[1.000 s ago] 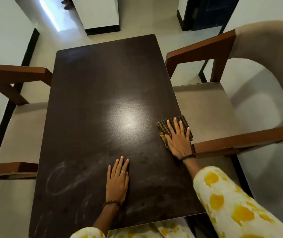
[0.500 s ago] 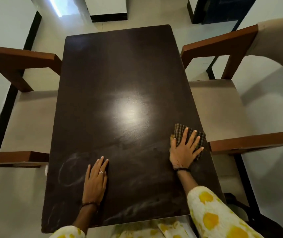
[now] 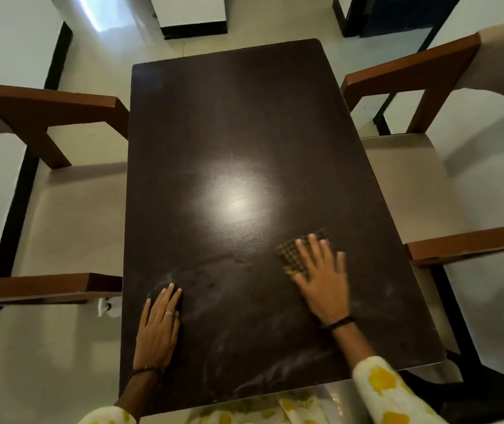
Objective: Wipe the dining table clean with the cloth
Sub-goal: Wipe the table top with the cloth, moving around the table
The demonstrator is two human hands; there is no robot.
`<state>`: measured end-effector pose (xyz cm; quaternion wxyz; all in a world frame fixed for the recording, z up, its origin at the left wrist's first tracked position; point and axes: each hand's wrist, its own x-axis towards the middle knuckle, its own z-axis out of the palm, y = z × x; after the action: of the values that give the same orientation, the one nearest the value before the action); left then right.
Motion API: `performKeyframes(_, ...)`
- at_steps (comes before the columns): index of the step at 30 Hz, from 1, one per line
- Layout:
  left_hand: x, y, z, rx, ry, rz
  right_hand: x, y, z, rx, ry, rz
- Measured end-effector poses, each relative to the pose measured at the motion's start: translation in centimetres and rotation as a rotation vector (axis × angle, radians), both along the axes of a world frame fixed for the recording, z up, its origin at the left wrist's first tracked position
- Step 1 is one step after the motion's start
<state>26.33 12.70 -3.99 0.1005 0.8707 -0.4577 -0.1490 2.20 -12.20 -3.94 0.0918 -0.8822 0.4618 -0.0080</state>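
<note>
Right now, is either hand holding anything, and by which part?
The right hand presses the checked cloth flat against the table, palm and fingers over its near part, not gripping it. The left hand lies flat on the table, empty.

Dark glossy dining table [image 3: 244,142], smeary near edge; checked cloth [image 3: 293,255] flat on its right side.
</note>
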Motion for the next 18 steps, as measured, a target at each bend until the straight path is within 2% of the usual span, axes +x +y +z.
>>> performKeyframes(3, 1.3, 1.6, -0.1, -0.012, 0.005, 0.023, -3.3, -2.0, 0.2, 0.039, 0.003, -0.279)
performKeyframes(7, 2.0, 2.3, -0.5, -0.018, 0.012, -0.012, 0.4, 0.7, -0.2, 0.034, -0.032, -0.497)
performKeyframes(9, 2.0, 2.2, -0.7, -0.013, 0.024, -0.011, 4.0, 3.6, -0.3, 0.017, -0.034, -0.469)
performKeyframes(14, 2.6, 2.6, -1.0, -0.027, 0.030, -0.036, 14.6, 12.0, 0.0, 0.006, -0.075, -0.201)
performKeyframes(18, 3.0, 3.1, -1.5, -0.116, 0.053, 0.050, 16.7, 13.4, 0.0, 0.046, -0.045, -0.021)
